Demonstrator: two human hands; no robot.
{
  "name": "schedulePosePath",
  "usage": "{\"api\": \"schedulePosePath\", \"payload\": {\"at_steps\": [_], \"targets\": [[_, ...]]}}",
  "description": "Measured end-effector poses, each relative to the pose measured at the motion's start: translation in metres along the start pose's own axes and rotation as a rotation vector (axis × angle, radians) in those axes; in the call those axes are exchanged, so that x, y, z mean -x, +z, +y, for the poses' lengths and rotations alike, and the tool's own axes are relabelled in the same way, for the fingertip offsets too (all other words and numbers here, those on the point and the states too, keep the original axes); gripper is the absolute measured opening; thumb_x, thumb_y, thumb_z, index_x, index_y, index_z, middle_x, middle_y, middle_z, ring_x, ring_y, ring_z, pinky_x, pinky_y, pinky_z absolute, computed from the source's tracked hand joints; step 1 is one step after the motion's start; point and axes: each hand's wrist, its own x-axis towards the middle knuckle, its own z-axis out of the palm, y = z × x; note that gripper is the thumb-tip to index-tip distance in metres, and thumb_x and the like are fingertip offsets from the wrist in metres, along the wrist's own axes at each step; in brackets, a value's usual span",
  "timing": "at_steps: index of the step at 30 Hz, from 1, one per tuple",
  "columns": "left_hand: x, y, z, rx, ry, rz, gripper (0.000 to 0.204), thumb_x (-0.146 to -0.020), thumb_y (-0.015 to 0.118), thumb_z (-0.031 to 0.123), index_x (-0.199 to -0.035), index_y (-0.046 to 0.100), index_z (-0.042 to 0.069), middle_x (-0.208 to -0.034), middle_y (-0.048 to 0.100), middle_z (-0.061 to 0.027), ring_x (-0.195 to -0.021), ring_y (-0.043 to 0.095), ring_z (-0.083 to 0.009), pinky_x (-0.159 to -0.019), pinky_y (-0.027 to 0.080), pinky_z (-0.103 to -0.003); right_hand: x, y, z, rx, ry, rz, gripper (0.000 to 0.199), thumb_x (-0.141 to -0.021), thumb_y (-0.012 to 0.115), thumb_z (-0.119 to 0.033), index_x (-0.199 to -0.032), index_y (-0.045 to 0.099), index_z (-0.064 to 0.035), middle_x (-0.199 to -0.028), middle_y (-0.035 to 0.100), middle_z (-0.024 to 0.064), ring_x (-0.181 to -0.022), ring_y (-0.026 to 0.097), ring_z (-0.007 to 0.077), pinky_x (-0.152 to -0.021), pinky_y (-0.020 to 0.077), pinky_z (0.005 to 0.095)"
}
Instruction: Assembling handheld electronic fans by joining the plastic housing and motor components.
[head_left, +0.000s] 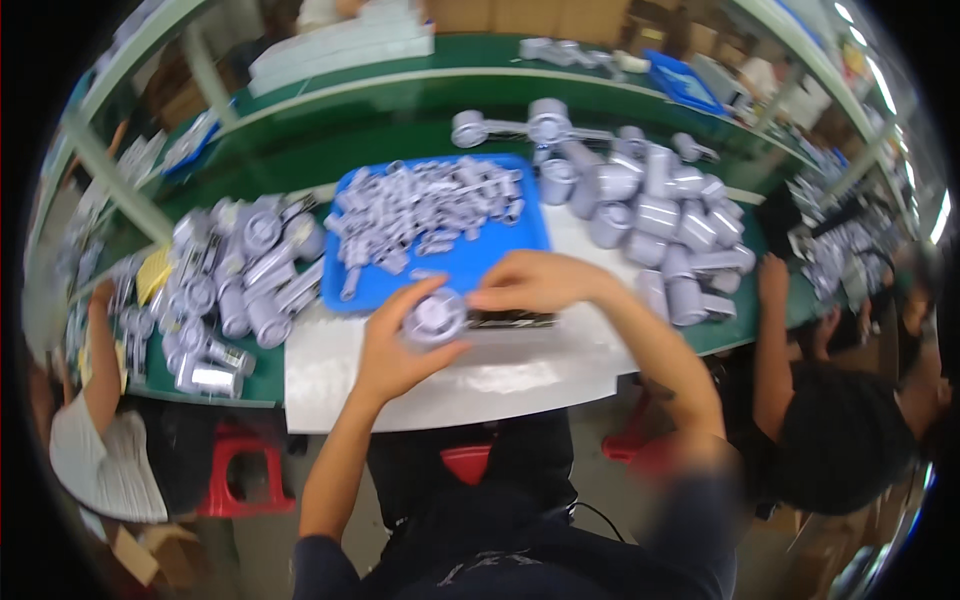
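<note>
My left hand (382, 345) is closed round a pale lilac plastic device with a round head (436, 318), its thumb and fingers at the rim. A dark strip on the device's handle (512, 320) stretches to the right beneath my right hand (540, 282). The right fingers are pinched together at the head's right edge; whatever they hold is too small or hidden to name. Both hands are over a white sheet (470, 385). Just beyond them sits a blue tray (390, 285) with many small lilac plastic parts (425, 205).
Similar round-headed devices lie heaped at the left (250, 265) and right (660, 215) of the green bench (290, 150). A raised ledge with a blue tray (685, 82) runs behind. Co-workers sit on both sides; one forearm (772, 330) reaches in at right. A red stool (245, 470) stands lower left.
</note>
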Motion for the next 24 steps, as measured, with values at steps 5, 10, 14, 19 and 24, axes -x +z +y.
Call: {"api": "schedulePosePath", "payload": {"at_steps": [5,10,14,19,24], "targets": [[0.035,-0.007,-0.003,-0.062,-0.219,0.082,0.065,-0.061,0.086,0.013,-0.119,0.059,0.002,-0.112,0.061,-0.0117,-0.105,0.06,-0.0226,-0.092,0.047,-0.033,-0.076,0.017,0.023,0.256,-0.158,0.461,0.028,-0.08,0.07,-0.032,-0.087,0.069,-0.0048,-0.079,0.069,0.0111,-0.075,0.067,0.0244,-0.067,0.0516,0.0344],[0.036,-0.004,-0.019,-0.192,-0.128,0.059,0.066,-0.058,0.087,0.011,-0.117,0.059,0.001,-0.111,0.062,-0.0127,-0.103,0.06,-0.0235,-0.091,0.047,-0.033,-0.118,0.023,0.041,0.392,-0.017,0.275,0.028,-0.073,0.075,-0.031,-0.087,0.069,-0.0074,-0.084,0.069,0.0115,-0.082,0.066,0.0277,-0.071,0.0513,0.0404],[0.039,0.001,-0.017,-0.207,-0.189,0.02,0.065,-0.058,0.087,0.012,-0.115,0.057,0.001,-0.111,0.062,-0.0139,-0.103,0.06,-0.0243,-0.091,0.047,-0.034,-0.123,0.036,0.028,0.599,0.009,0.196,0.026,-0.07,0.072,-0.026,-0.089,0.071,-0.0085,-0.089,0.069,0.0146,-0.085,0.067,0.0329,-0.074,0.0531,0.0412],[0.02,0.008,0.005,-0.242,-0.053,-0.062,0.06,-0.06,0.084,0.011,-0.113,0.057,0.003,-0.111,0.06,-0.0131,-0.104,0.058,-0.0285,-0.092,0.046,-0.035,-0.081,0.012,0.03,0.379,-0.212,0.534,0.037,-0.069,0.063,-0.015,-0.105,0.069,-0.0075,-0.09,0.068,0.0186,-0.082,0.066,0.0329,-0.074,0.0524,0.0396],[0.014,0.004,0.007,-0.297,0.042,-0.128,0.052,-0.062,0.082,0.013,-0.109,0.061,0.005,-0.109,0.061,-0.012,-0.102,0.058,-0.0303,-0.089,0.046,-0.036,-0.015,-0.01,0.038,-0.107,-0.146,0.897,0.027,-0.076,0.07,-0.005,-0.102,0.061,-0.007,-0.085,0.062,0.0026,-0.076,0.061,0.0098,-0.067,0.0496,0.0245]]}}
